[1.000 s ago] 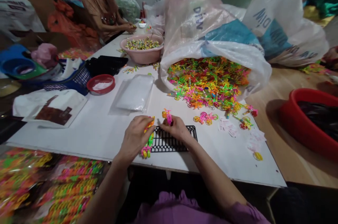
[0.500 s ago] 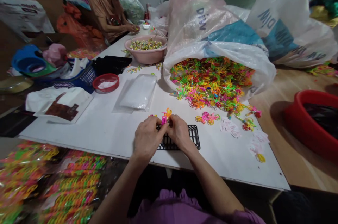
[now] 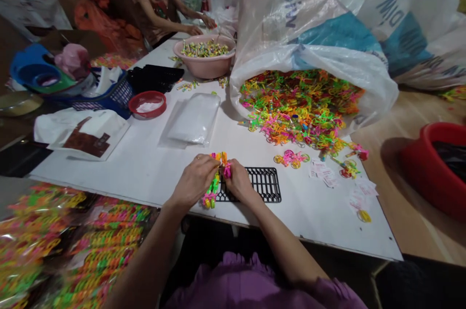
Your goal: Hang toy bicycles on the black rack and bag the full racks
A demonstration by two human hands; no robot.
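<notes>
My left hand [image 3: 194, 181] and my right hand [image 3: 238, 181] both grip a strip of linked neon plastic pieces [image 3: 214, 180], in pink, green, yellow and orange, just above the white table [image 3: 109, 165]. The strip's lower end reaches past my left hand's fingers toward the table. Right of my right hand lies a black plastic grid rack [image 3: 262, 185], its left end under the strip. A heap of loose neon plastic pieces [image 3: 298, 105] spills from a white woven sack [image 3: 309, 32] beyond my hands.
A clear plastic bag [image 3: 192, 119] lies on the table, with a pink basin of small sweets [image 3: 204, 54] beyond it. A co-worker's hands [image 3: 196, 27] work at the far end. Packs of coloured pieces [image 3: 83, 250] lie at lower left; a red basin [image 3: 437, 168] sits on the floor.
My hands have drawn slightly apart, and the coloured strip now shows between them, its lower end hanging beside the rack. The whole scene has shifted a little up and to the right.
</notes>
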